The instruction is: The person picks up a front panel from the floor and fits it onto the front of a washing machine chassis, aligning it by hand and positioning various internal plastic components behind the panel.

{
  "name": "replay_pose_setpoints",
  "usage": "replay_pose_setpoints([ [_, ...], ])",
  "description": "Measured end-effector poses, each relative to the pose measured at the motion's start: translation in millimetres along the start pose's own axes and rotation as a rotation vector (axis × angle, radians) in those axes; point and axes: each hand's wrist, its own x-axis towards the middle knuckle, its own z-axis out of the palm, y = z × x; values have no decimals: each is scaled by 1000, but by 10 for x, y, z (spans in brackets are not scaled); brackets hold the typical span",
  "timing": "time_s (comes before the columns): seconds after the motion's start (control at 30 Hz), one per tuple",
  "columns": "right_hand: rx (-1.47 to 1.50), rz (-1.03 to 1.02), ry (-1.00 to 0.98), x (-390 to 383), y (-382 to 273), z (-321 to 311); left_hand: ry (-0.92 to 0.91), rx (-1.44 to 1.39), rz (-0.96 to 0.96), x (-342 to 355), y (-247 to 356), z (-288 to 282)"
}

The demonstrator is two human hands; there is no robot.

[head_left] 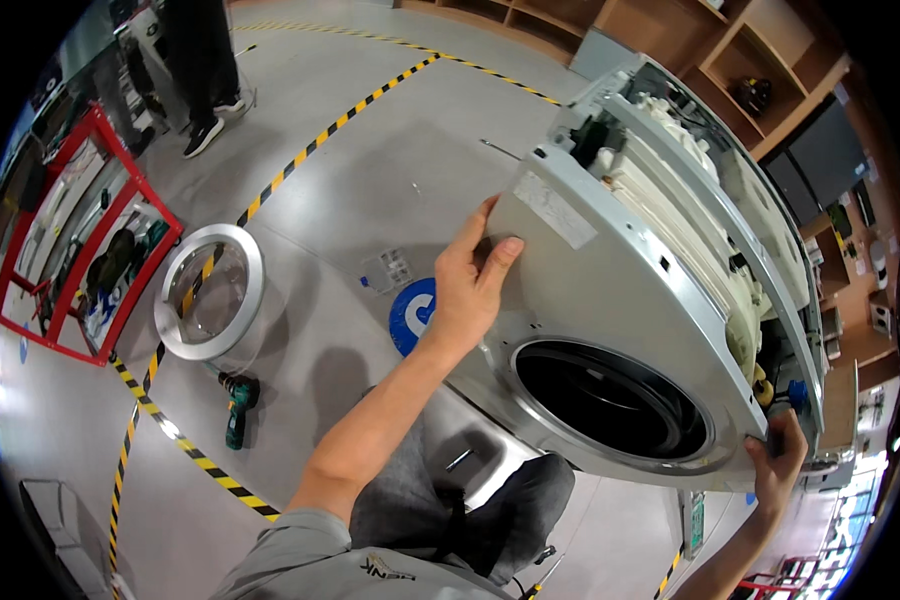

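Front panel (pixel 610 300) of a washing machine, grey metal with a large round opening low in its middle, is held tilted in front of the opened machine body (pixel 710 190), whose white tub and inner parts are seen just behind the panel. The left hand (pixel 470 285) is closed on the upper left corner of the panel, with the fingers wrapped over the edge and the thumb laid flat on the face. The right hand (pixel 778 455) is gripping the opposite corner at the lower right, close beside a small blue part; only the fingers and wrist are shown there. By judgement, the step in hand is the carrying of the loose panel, either off the body or back onto it; which of the two cannot be told. The next move would call for both grips to be kept firm and the panel to be kept level, so that its edges do not catch on the tub. A pale rectangular label (pixel 567 212) is stuck near the top edge of the panel, to the right of the left hand. To the left of the panel, on the grey floor, a round blue sign (pixel 410 315) and a small white rectangular sticker (pixel 390 270) are found. Farther left of the panel a round door ring with glass (pixel 210 305) and a green cordless drill (pixel 237 405) are lying, beside yellow-black striped tape (pixel 170 430), and a red frame (pixel 80 240) is placed beyond.
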Motion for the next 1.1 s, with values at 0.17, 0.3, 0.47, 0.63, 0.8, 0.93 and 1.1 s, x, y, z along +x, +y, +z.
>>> replay_pose_setpoints([
  [0.17,-12,-58,61,69,-55,44,24,50,-15,25,56,-20],
  [0.3,-64,-84,55,61,-95,-31,40,118,3,16,-28,2],
  [0.47,-87,-118,55,123,-112,-105,10,94,34,41,16,29],
  [0.63,-42,-134,76,227,-79,-180,47,30,35,71,115,128],
  [0.8,-24,-112,68,229,-96,-222,13,115,93,105,137,121],
  [0.93,-41,-129,85,252,-95,-239,-5,67,87,102,153,157],
  [1.1,-41,-107,65,288,-106,-289,68,73,144,87,170,226],
])
